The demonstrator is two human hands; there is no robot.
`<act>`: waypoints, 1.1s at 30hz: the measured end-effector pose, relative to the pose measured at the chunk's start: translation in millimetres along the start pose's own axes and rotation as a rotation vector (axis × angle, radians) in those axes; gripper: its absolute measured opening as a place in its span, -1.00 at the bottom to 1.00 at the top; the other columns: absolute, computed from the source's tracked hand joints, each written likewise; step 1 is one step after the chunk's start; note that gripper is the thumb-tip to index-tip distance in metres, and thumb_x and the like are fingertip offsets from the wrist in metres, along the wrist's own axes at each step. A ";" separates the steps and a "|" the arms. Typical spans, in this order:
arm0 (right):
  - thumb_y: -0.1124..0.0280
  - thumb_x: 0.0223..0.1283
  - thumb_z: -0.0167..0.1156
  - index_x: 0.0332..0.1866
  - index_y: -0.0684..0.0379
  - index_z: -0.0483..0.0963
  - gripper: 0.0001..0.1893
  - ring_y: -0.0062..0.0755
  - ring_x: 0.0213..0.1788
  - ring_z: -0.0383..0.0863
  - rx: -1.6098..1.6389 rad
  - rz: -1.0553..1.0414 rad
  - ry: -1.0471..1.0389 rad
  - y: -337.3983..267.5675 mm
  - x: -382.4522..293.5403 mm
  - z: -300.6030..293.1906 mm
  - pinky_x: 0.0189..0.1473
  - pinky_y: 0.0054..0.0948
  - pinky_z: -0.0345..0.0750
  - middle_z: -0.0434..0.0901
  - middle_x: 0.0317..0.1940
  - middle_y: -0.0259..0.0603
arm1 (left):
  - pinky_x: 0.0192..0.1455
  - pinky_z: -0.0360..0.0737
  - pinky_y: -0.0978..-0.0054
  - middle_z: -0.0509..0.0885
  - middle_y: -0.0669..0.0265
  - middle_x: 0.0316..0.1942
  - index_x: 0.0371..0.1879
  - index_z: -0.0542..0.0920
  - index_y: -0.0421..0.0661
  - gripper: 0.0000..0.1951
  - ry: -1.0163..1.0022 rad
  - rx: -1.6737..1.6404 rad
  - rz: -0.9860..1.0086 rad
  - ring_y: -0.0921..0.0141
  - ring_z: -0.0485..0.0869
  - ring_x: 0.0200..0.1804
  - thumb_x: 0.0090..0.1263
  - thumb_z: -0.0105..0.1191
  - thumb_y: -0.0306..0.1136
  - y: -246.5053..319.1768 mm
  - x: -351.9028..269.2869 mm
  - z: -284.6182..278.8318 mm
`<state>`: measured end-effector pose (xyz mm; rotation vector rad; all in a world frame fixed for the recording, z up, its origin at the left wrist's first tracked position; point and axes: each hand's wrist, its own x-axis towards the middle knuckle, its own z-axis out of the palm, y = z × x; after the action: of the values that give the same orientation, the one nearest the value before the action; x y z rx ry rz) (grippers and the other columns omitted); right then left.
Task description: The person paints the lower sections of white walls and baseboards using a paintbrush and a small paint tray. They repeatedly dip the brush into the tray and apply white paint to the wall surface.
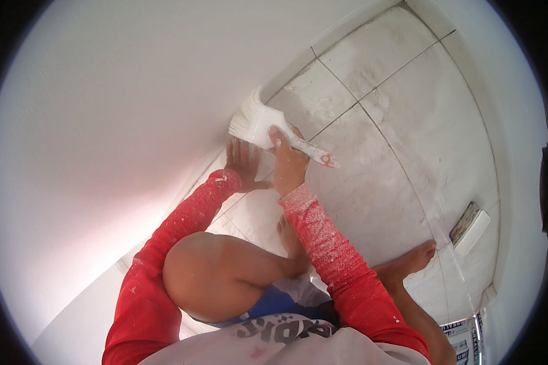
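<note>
My right hand [288, 157] is closed around the paint-smeared handle of a wide paintbrush [264, 121]. The brush has white bristles, which meet the foot of the white wall [118, 100] on the left and are bent at the upper end. Just below the bristles, my left hand [245, 165] is spread with fingers apart and holds nothing; it lies at the floor beside the wall, its fingertips close to the brush. White specks cover both red sleeves. Pale floor tiles [347, 191] with dark joints and smudges lie under the hands.
A flat white block-like object [472, 232] with a dark, mottled side lies on the tiles near the right wall. A low tiled skirting [297, 64] runs along the left wall's foot. My bare feet [413, 262] rest on the floor. Printed wrapping [459, 337] shows at lower right.
</note>
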<state>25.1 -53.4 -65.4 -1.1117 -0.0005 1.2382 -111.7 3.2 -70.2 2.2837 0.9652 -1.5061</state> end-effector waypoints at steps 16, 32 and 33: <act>0.30 0.19 0.24 0.12 0.26 0.35 -0.56 -0.37 -0.16 0.59 0.255 -0.288 0.230 -160.8 57.3 -57.9 -0.12 -0.37 0.59 0.55 -0.07 -0.18 | 0.54 -0.28 -0.16 -0.30 -0.17 0.56 0.57 -0.13 -0.02 0.14 0.413 -0.168 -0.002 -0.19 -0.31 0.56 0.16 0.13 0.39 8.1 -16.5 16.7; 0.20 0.26 0.28 0.05 0.35 0.48 -0.57 -0.45 -0.19 0.53 0.206 -0.213 0.272 -89.8 42.6 -30.7 -0.07 -0.49 0.54 0.52 -0.24 -0.24 | 0.53 -0.02 -0.07 -0.21 -0.28 0.53 0.54 -0.10 -0.11 -0.05 0.047 -1.201 -0.907 -0.14 -0.13 0.56 0.39 -0.13 0.33 91.2 -249.9 432.8; 0.20 0.27 0.27 0.06 0.35 0.48 -0.57 -0.45 -0.19 0.54 0.238 -0.201 0.270 -88.7 42.5 -30.1 -0.08 -0.49 0.54 0.53 -0.23 -0.24 | 0.51 0.00 -0.14 -0.23 -0.32 0.52 0.53 -0.19 -0.19 0.05 0.082 -1.196 -0.929 -0.17 -0.10 0.55 0.34 -0.16 0.42 81.5 -236.4 439.1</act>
<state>123.9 -33.6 -44.8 -1.0349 0.2292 0.8782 -437.7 -382.9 -66.6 1.0238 2.2857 -0.5797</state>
